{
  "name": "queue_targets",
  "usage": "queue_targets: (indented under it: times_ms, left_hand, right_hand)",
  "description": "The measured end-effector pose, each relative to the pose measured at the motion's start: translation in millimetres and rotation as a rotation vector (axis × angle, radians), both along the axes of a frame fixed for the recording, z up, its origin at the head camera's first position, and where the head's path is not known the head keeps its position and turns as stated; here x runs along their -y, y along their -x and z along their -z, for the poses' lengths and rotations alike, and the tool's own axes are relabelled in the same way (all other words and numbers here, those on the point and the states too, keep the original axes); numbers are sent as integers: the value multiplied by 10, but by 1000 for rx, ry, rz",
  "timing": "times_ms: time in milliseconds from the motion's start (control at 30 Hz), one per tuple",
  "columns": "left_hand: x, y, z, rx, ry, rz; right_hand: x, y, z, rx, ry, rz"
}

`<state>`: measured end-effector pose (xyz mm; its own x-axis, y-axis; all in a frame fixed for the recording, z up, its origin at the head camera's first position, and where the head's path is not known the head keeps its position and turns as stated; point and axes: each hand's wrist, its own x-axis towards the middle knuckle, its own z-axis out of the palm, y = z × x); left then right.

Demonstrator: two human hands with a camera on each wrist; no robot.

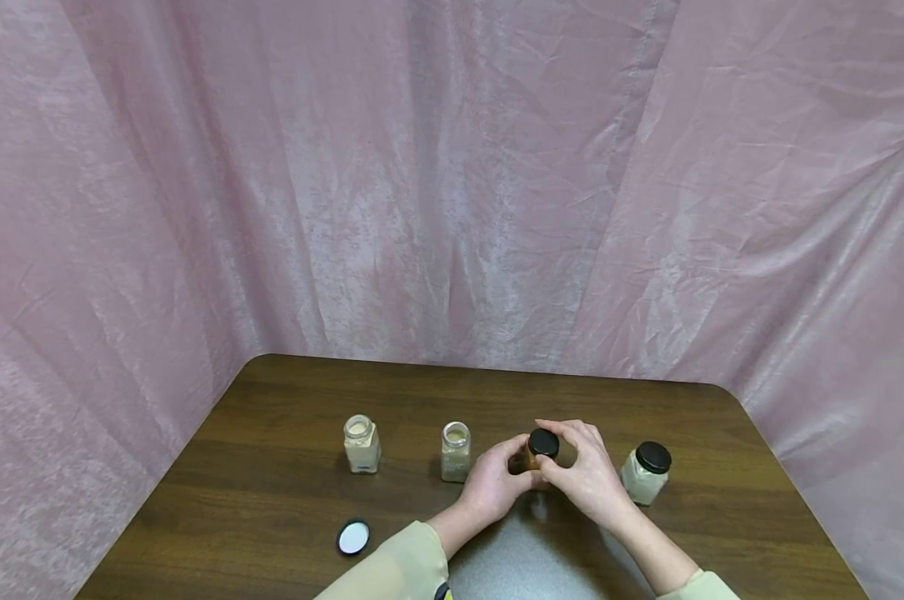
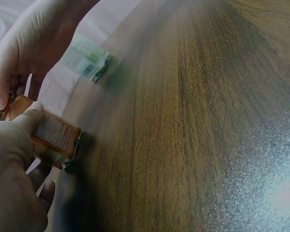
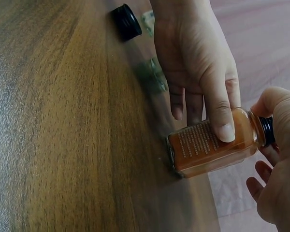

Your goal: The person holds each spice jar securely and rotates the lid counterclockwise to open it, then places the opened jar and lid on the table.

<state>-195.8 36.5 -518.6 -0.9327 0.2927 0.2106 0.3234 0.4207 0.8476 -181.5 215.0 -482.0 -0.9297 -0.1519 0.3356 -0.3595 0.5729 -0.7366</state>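
A square glass jar of orange-brown powder point(image 3: 198, 145) stands upright on the table, a black lid point(image 1: 544, 442) on its mouth. My left hand point(image 1: 491, 482) grips the jar's body, thumb on the printed side and fingers behind. With thumb and fingers, my right hand point(image 1: 588, 475) pinches the black lid from the other side. Left of the hands stand two uncapped jars of pale powder, a nearer jar point(image 1: 456, 454) and a farther jar point(image 1: 362, 446). To the right is a capped jar of pale powder point(image 1: 645, 473).
A loose black lid point(image 1: 353, 537) lies on the left of the table, white inside facing up. The wooden table point(image 1: 272, 467) reaches back to a pink curtain point(image 1: 437, 183). Light glares off the tabletop in front of the hands.
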Motion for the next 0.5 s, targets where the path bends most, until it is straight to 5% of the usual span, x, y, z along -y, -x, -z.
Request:
queue_targets:
  times_ms: [500]
  left_hand:
    - [-10, 5, -6, 16, 0, 8]
  right_hand:
    - [5, -6, -4, 11, 29, -30]
